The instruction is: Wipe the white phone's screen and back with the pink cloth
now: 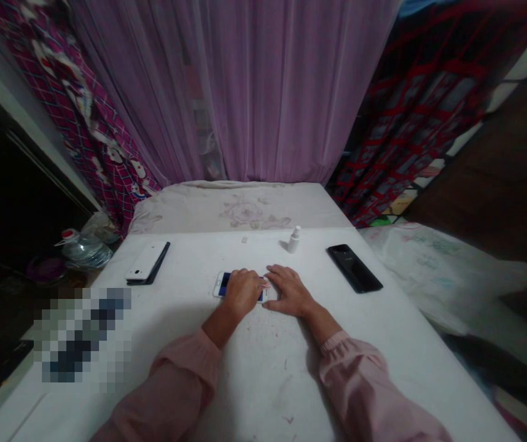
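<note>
A white smartphone (221,285) lies flat on the white table (263,380), its lit blue screen facing up. My left hand (243,292) lies over it, palm down, hiding most of the screen. My right hand (290,291) is flat on the table beside the phone's right end, fingers spread, and holds nothing. A small pink patch (267,283) shows at the phone's right end, between my hands, too small to name. Pink sleeves cover both forearms.
A small white spray bottle (293,240) stands beyond my hands. A black smartphone (354,268) lies to the right, and a white phone on a dark case (146,262) to the left. Floral bedding (240,209) and a purple curtain (236,92) lie behind.
</note>
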{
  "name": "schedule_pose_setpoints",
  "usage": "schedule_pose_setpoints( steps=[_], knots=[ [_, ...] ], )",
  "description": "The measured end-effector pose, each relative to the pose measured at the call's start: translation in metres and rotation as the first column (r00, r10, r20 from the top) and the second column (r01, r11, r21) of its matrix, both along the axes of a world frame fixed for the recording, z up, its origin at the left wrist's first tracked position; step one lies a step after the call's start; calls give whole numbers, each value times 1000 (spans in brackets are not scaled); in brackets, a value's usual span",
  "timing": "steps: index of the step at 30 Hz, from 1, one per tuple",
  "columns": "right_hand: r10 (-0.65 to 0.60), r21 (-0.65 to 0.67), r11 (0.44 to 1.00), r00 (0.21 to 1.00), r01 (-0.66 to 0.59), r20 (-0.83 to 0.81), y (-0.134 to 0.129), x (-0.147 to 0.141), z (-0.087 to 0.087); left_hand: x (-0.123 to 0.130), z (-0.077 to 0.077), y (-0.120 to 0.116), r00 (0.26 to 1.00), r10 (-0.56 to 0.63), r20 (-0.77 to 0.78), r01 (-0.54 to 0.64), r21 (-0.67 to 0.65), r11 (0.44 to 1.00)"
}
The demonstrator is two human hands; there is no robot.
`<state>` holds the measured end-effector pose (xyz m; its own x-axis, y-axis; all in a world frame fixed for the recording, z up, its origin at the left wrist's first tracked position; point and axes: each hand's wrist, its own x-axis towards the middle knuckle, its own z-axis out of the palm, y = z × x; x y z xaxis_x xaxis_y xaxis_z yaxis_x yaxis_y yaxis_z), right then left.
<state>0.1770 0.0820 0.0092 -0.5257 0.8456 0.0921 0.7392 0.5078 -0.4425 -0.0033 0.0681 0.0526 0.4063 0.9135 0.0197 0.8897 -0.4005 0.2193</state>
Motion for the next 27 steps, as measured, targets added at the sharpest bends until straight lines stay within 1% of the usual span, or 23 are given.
schedule_pose_setpoints(
  steps=[3, 5, 9, 12, 15, 19, 22, 25, 27],
  knots=[
    [-2, -5, 1000, 1000, 2, 6, 1, 0, -1, 4, 1, 7, 999, 31, -9, -31, 22, 999],
    [-3, -1, 1000, 1000, 3, 0, 1, 0, -3, 5, 1, 6, 999, 34, -13, -34, 16, 999],
    [10, 13, 1000, 1000, -10, -16, 1, 1, -5, 2, 0, -9, 1000, -12, 11, 12, -12, 1000],
    [0, 24, 1000, 1000, 0, -15, 1, 1, -5, -3, -3, -22, 998, -46, 33, 46, -9, 999],
    [-3, 27, 1000, 1000, 3, -15, 0, 0, -4, -6, -4, -26, 998, -52, 41, 52, -8, 999],
    [-3, 8, 1000, 1000, 3, -12, 0, 0, -2, -3, -1, -15, 998, -52, 35, 52, -23, 998],
    [-4, -10, 1000, 1000, 4, 6, 0, 0, -2, 3, 0, -1, 1000, -5, 28, 5, -6, 1000],
    [-5, -19, 1000, 1000, 6, 13, 0, 1, -4, 6, -2, 7, 999, 35, 23, -35, 28, 999],
    [-5, -10, 1000, 1000, 5, 6, 1, 1, -7, 6, -6, 8, 999, 41, 33, -43, 44, 998]
  ],
)
